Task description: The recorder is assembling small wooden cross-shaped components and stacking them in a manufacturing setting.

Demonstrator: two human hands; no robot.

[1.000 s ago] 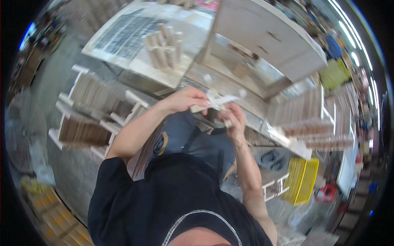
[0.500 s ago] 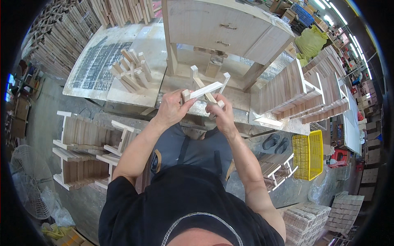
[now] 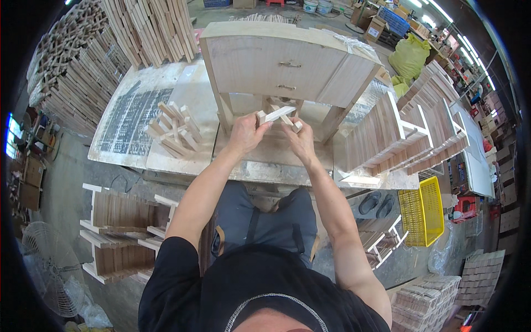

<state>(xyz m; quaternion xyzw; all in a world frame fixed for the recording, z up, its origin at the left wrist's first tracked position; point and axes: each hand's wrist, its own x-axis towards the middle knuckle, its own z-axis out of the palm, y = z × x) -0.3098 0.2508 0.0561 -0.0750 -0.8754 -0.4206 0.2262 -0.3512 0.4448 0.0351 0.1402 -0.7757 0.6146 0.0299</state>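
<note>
Between my two hands is a cross-shaped wooden frame [image 3: 278, 114] with short square posts at its bar ends. My left hand [image 3: 246, 133] is closed on the post at its near left. My right hand [image 3: 299, 140] grips the near right post. The far end of the frame reaches the opening under a boxy wooden housing [image 3: 251, 69] with two small metal handles, which hides its far posts. On the bench to the left stand several similar wooden cross frames [image 3: 176, 130] clustered together.
Stacked wooden frames [image 3: 381, 133] rise on the bench at right. Tall bundles of wooden slats [image 3: 149, 30] stand at the back left. More stacked frames [image 3: 123, 210] are low at left, near a fan [image 3: 52, 260]. A yellow basket [image 3: 422, 213] and dark slippers [image 3: 377, 203] are at lower right.
Both hands have moved away from me with the wooden cross frame, bringing its far end under the housing. My view has tilted up, showing more of the housing and the room behind.
</note>
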